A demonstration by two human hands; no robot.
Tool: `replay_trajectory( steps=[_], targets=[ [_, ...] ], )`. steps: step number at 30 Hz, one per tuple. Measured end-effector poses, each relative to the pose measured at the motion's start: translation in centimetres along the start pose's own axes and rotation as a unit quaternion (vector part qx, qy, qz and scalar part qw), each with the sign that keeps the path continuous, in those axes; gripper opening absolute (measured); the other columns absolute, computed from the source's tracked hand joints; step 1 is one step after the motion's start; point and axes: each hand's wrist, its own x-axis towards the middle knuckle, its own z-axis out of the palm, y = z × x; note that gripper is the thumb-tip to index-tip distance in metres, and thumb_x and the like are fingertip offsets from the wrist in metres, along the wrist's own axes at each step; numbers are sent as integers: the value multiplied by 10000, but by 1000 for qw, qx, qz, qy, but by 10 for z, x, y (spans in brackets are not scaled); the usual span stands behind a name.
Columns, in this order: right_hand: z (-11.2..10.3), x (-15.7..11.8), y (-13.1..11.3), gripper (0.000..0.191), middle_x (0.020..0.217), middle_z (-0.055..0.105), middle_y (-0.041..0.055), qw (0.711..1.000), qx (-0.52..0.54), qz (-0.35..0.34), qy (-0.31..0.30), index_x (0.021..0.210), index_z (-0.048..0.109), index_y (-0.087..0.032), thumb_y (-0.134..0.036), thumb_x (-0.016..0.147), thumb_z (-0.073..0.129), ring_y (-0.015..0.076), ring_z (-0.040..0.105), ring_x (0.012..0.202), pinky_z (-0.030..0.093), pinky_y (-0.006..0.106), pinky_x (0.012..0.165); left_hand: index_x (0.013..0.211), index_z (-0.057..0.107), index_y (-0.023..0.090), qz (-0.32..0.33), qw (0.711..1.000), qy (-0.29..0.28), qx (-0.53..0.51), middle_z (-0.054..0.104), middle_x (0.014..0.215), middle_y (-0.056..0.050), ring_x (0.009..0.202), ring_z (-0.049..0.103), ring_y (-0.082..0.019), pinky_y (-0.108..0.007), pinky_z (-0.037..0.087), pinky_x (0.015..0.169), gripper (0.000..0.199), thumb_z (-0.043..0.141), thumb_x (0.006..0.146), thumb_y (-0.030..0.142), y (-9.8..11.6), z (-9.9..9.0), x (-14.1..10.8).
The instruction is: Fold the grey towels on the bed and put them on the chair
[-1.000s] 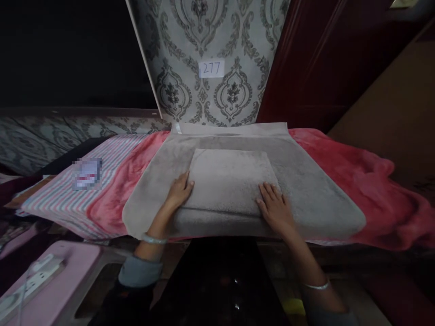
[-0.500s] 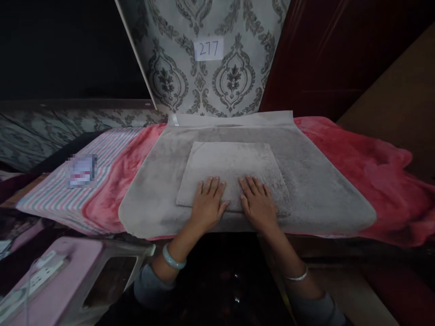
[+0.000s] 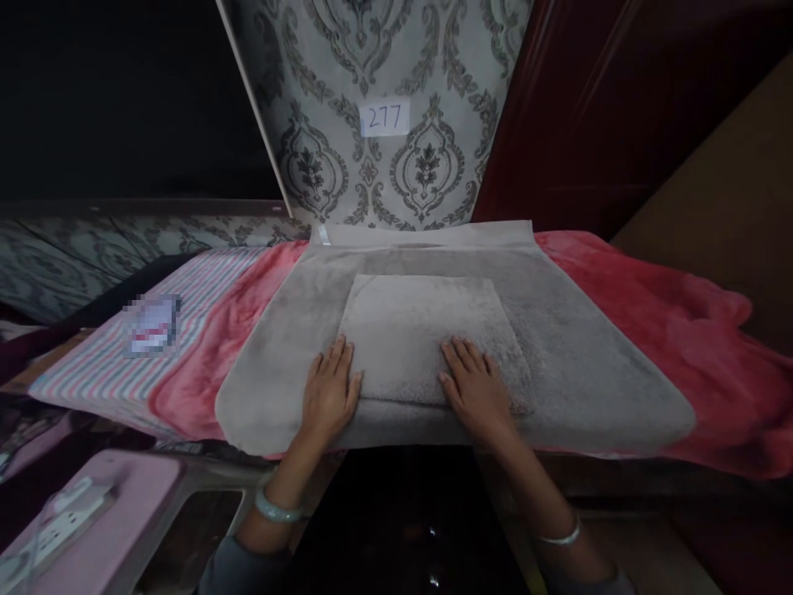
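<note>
A folded grey towel (image 3: 409, 330) lies flat in the middle of a larger grey plush mat (image 3: 582, 380). My left hand (image 3: 330, 384) rests on the towel's near left corner and hides it, with the fingers stretched out and pointing away from me. On the near right part of the towel lies my right hand (image 3: 476, 384), palm down, its fingers extended and slightly spread. Neither hand grips anything.
A red blanket (image 3: 657, 306) spreads under the mat on both sides. At left, a blurred-out item (image 3: 152, 325) lies on striped cloth (image 3: 92, 364). A pink stool (image 3: 130, 487) with a power strip (image 3: 55, 533) stands front left. Patterned wallpaper and a dark screen (image 3: 124, 99) are behind.
My left hand has slid left to the towel's corner. My right hand stays at nearly the same spot on the towel. The view has tilted up slightly.
</note>
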Motion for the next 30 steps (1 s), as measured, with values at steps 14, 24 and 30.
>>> replay_trajectory(
  steps=[14,24,30],
  targets=[
    [-7,92,-23,620,1651,207,59,991,43,-103,-67,1573,304,-237,-533,1027,311,286,165,1521,194,553,1205,1428,514,132,68,993,97,-11,490,1506,-170,1352,518,-305,-525,424,1104,532,327,1003,392,-22,18,3],
    [-17,76,44,619,1648,197,98,996,-10,11,-85,1569,312,-180,-473,1025,344,275,182,1519,206,505,1209,1297,636,169,55,993,90,-49,599,1411,-130,1305,559,-301,-509,454,1083,500,354,986,442,-33,13,12],
    [-40,124,46,562,1605,314,148,997,21,76,-22,1550,343,-143,-354,1033,273,262,286,1483,275,485,1182,1384,565,145,84,996,-25,-12,498,1509,-136,1426,425,-291,-503,364,1160,510,385,970,382,-19,-17,97]
  ],
)
